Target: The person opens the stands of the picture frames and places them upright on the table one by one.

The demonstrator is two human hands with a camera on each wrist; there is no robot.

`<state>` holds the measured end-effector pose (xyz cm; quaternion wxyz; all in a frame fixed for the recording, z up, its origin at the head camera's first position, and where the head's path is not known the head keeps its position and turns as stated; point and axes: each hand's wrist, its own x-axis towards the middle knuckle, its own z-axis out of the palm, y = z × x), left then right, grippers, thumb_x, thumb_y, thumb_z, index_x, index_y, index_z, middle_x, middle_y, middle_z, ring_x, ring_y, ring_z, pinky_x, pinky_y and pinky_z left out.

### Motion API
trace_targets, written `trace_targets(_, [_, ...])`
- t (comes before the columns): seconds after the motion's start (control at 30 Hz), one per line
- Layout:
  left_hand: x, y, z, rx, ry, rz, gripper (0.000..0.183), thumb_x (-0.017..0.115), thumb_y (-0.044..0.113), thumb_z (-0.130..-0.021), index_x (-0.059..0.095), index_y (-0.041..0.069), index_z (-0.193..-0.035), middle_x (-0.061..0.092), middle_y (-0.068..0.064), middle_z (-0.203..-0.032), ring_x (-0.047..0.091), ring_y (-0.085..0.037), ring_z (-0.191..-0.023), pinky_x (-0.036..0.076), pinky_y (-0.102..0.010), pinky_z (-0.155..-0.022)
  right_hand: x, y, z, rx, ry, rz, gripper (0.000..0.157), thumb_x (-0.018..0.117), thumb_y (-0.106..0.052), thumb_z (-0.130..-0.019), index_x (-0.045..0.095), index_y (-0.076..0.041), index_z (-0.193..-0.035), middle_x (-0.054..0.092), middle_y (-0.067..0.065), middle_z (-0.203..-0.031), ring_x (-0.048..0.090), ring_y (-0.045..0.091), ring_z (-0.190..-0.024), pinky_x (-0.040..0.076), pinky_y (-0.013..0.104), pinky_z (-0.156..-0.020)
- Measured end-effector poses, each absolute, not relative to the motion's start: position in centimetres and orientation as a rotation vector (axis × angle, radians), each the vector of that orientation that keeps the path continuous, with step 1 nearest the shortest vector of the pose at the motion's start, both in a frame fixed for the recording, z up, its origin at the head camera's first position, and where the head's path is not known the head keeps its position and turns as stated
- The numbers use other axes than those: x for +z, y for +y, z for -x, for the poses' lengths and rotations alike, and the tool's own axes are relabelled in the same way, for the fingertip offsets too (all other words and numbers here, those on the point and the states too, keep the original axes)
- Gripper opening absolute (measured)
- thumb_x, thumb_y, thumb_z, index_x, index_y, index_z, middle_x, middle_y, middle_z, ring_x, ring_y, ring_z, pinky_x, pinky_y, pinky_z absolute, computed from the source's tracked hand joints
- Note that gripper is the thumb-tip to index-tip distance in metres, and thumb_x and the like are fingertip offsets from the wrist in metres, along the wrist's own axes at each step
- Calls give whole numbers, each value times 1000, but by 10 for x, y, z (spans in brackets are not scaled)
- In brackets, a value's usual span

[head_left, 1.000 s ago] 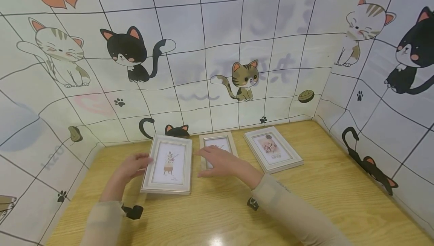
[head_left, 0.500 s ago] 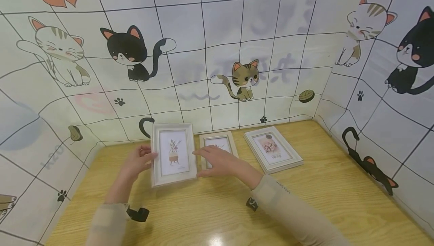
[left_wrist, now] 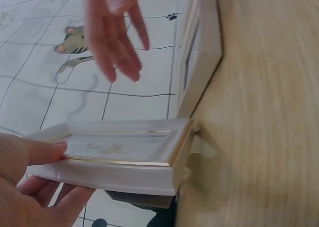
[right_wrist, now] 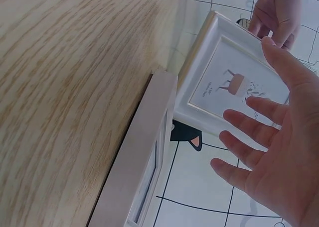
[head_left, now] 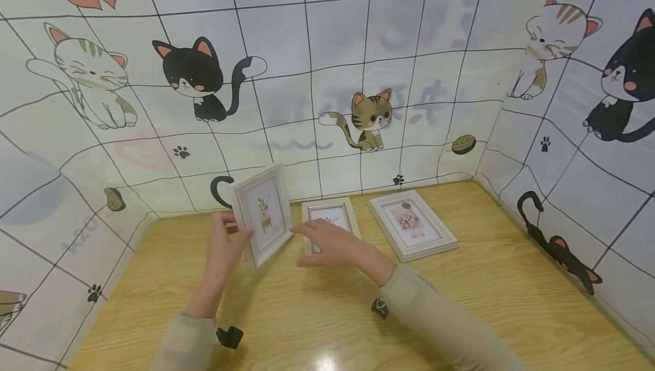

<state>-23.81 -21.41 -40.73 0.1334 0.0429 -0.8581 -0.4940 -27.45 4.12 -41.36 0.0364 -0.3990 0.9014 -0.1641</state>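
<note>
Okay, landmark is the middle frame point(head_left: 330, 212), flat on the counter point(head_left: 307, 314). Plant-picture frame point(head_left: 264, 217) sits just left of it, upright-ish and angled; I can't tell whether its lower edge touches the counter. Left hand point(head_left: 225, 249) pinches it by the edge away from the middle frame, thumb in front, fingers behind. Right hand point(head_left: 332, 243) is spread over the middle frame, fingers apart, gripping nothing.

Main risk, I'd say: one-edge pinch, far edge unsupported, so weight could twist it out and drop it onto the middle frame. Second: swing it further toward the middle frame and a corner may knock or scrape that one, or bump my right fingertips. Let go while it leans and it probably tips. Third frame point(head_left: 411, 226), right of the middle frame, looks safe unless my right forearm sweeps sideways.
</note>
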Motion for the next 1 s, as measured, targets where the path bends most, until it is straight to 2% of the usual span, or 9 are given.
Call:
trace_targets(0.13, [-417,-203,236,-1358,-2461,-93,50,69,5,-90,35,-4,-125,55,-27,-131,60,-44,-120,58,-55,-92,-414,41,275,-529,2780,1238,73,65,-53,-91,41,-19,-151,48,3,-152,43,24,-142,37,43,-120])
trace_targets(0.3, [-429,-191,233,-1388,-2441,-19,49,71,0,-89,34,-6,-120,54,-28,-122,59,-44,-118,58,-50,-94,-412,40,273,-531,2807,1252,72,64,-53,-92,41,-18,-151,48,4,-152,44,25,-142,38,43,-119])
trace_targets(0.53, [-438,-183,233,-1394,-2449,20,49,73,-2,-86,33,-4,-115,52,-25,-120,58,-41,-117,58,-45,-95,-408,31,269,-626,2882,1256,63,59,-50,-97,43,-18,-149,51,2,-149,49,23,-138,44,41,-115])
trace_targets(0.63, [-439,-179,233,-1366,-2462,19,51,74,0,-86,35,-5,-118,53,-25,-120,59,-40,-115,59,-46,-94,-406,26,268,-696,2919,1270,59,59,-47,-98,47,-16,-146,54,3,-146,52,22,-135,47,41,-111])
trace_targets(0.8, [-439,-174,234,-1277,-2487,28,57,76,3,-86,37,-6,-125,54,-24,-119,61,-36,-109,62,-43,-88,-404,15,266,-778,2985,1311,55,61,-45,-97,52,-13,-141,56,7,-145,55,23,-133,50,41,-109])
trace_targets(1.0, [-440,-166,236,-1061,-2509,37,45,76,11,-87,43,-3,-114,55,-19,-105,65,-35,-99,62,-43,-77,-404,3,263,-891,3035,1343,52,64,-41,-96,56,-10,-137,60,9,-139,59,23,-128,55,36,-102])
